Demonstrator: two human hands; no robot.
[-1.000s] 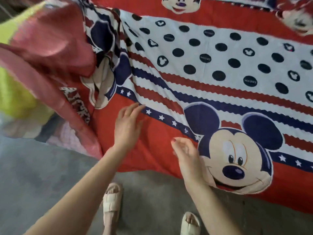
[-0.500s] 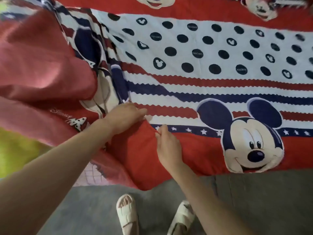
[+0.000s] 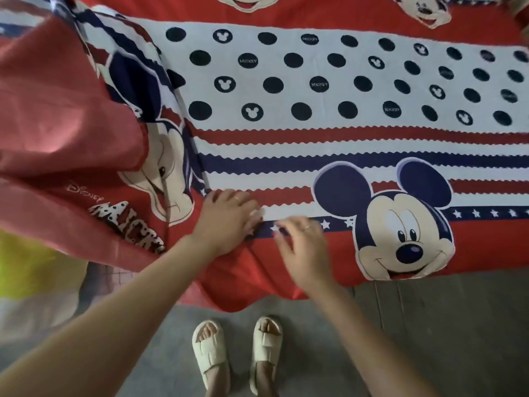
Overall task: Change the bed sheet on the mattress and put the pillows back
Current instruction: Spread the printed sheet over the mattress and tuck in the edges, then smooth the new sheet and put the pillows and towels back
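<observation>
At the near edge of the mattress, seen from the head camera, your left hand (image 3: 226, 222) lies palm-down on the bed sheet (image 3: 329, 138), fingers (image 3: 253, 214) fairly straight and together, pressing the cloth where the red border meets the star stripe. Your right hand (image 3: 305, 247) is just beside it, blurred, fingers loosely curled with tips at the star stripe; you cannot tell whether they pinch the cloth or only brush it.

The relation that matters: the sheet lies flat and spread ahead and to your right, its stripes running left to right along the bed's long side, while the unspread part is heaped in a folded-over bunch (image 3: 71, 124) to your left, showing its paler underside. That bunch lies leftward of both hands, and your left hand is nearer to it. Below the bunch a yellow cloth (image 3: 25, 267) and a strip of checked fabric show, probably bedding still uncovered.

Judging from this, the next step is likely to draw the bunch leftward along the stripes. Pillows are not in view. Your sandalled feet (image 3: 237, 353) stand on the grey floor (image 3: 429, 339), close to the hanging hem.
</observation>
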